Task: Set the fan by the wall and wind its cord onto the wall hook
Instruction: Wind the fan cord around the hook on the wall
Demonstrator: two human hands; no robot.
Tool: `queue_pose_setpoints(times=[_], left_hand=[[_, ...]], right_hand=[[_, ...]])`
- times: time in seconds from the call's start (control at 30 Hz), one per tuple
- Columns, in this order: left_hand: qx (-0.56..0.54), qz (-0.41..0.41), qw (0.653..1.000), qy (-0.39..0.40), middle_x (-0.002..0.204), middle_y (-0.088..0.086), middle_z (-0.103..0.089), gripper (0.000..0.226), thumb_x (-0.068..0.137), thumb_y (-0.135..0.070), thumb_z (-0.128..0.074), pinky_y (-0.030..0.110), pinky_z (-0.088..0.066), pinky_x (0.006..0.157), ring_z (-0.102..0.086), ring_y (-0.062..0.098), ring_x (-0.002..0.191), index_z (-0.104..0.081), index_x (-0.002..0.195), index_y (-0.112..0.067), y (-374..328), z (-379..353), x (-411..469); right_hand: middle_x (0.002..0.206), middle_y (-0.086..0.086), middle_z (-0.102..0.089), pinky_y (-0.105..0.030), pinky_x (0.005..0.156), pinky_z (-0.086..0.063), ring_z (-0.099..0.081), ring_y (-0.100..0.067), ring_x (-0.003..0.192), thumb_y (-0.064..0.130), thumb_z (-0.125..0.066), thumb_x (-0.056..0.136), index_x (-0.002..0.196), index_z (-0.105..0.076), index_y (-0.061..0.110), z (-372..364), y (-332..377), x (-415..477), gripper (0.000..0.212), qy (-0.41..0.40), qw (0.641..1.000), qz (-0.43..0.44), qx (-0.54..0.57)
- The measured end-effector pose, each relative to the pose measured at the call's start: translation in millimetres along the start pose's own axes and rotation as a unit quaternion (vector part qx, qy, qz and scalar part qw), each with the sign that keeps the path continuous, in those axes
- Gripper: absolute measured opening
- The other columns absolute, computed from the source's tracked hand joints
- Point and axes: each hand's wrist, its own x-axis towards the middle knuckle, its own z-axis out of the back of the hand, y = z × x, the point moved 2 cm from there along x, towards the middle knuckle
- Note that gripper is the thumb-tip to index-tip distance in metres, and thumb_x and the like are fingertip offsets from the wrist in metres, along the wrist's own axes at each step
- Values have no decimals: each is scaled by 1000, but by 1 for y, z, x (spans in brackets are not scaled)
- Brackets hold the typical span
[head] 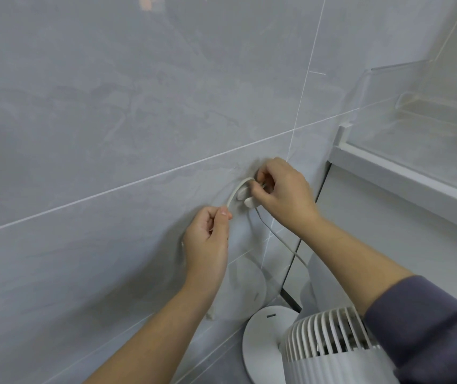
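Note:
A white fan (324, 347) with a slatted head and a round base stands on the floor against the grey tiled wall (111, 120), at the lower right. Its white cord (237, 188) arches over a small white wall hook (245, 196). My left hand (208, 239) pinches the cord just left of and below the hook. At the hook itself, my right hand (282, 192) pinches the cord with curled fingers. A thinner stretch of cord (277, 239) drops from the hook toward the fan. Much of the hook is hidden by my right hand.
A white counter ledge (405, 178) juts out at the right, with a clear plastic tray (438, 112) mounted on the wall above it. A dark vertical gap (291, 273) runs beside the cabinet front. The glossy tiles reflect the fan base.

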Motion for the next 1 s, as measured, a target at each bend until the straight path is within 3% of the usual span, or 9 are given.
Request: queue_pose_setpoints(times=[0.1,0.27,0.5,0.7,1.0], left_hand=[[15,5,1000,9,56,2,-36,26,94,-31,-51,31,-25,50,-29,16,51,-57,69,-24,4,-1,-4],[37,10,999,29,51,-10,-40,28,95,-29,-51,28,-29,49,-32,10,47,-59,70,-23,9,-1,-7],[46,15,998,45,52,-13,-45,25,95,-29,-52,15,-31,44,-35,5,46,-63,73,-25,12,-6,-7],[53,18,997,54,50,-13,-46,25,94,-27,-52,14,-31,43,-35,4,44,-69,76,-29,15,-12,-3],[79,3,995,63,50,-16,-51,23,94,-24,-53,13,-35,48,-40,2,46,-69,78,-29,12,-21,-1]], right_hand=[[85,8,-53,-31,61,-45,-51,-11,79,33,-62,84,76,-54,22,2,-4,1,16,-28,999,4,-26],[77,8,-60,-38,68,-51,-58,-13,74,29,-60,85,77,-56,19,6,-9,5,14,-33,999,-28,25],[67,11,-59,-13,57,-43,-52,-1,59,21,-61,87,81,-60,19,8,-23,11,7,-46,984,-100,137],[83,-2,-63,-20,68,-47,-58,-14,76,15,-58,87,82,-59,18,6,-26,13,7,-55,986,-90,127],[84,-5,-64,-30,74,-49,-59,-20,81,10,-53,85,82,-58,15,7,-30,13,8,-51,979,-120,155]])
